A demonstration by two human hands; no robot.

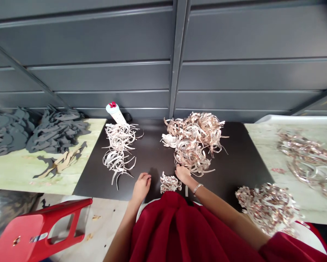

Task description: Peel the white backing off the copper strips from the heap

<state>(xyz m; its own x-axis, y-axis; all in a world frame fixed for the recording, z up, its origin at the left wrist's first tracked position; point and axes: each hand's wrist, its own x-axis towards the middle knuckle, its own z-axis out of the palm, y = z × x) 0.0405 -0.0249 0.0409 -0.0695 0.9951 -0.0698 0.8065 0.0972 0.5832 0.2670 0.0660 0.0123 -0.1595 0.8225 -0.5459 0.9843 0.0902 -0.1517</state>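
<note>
**Head view.** Two bare hands at a matte black tabletop (152,156), seen from above. The left hand (141,187) rests palm down, fingers loosely curled, released and holding nothing. The right hand (183,174), with a silver chain bracelet (198,187) at the wrist, is bent down onto the lower edge of a large tangled heap of rose-copper strips (193,140); whether it grips a strip cannot be told. Just beside that hand and below the heap lies a small crumpled bundle of speckled foil shreds (170,183). Left of the hands, a looser heap of pale curled ribbons (119,153) stands beneath a white tube with a red cap (115,112). Farther left, dark grey cut-out sheets (56,131) lie stacked on a green mottled board (16,174). On the right, a pale marbled board (264,145) carries glossy coppery coils (305,156), and a dense crinkled shred mass (267,207) lies below. A red plastic stool (40,229) stands on the floor; a ribbed grey metal wall (98,76) rises behind.
</note>
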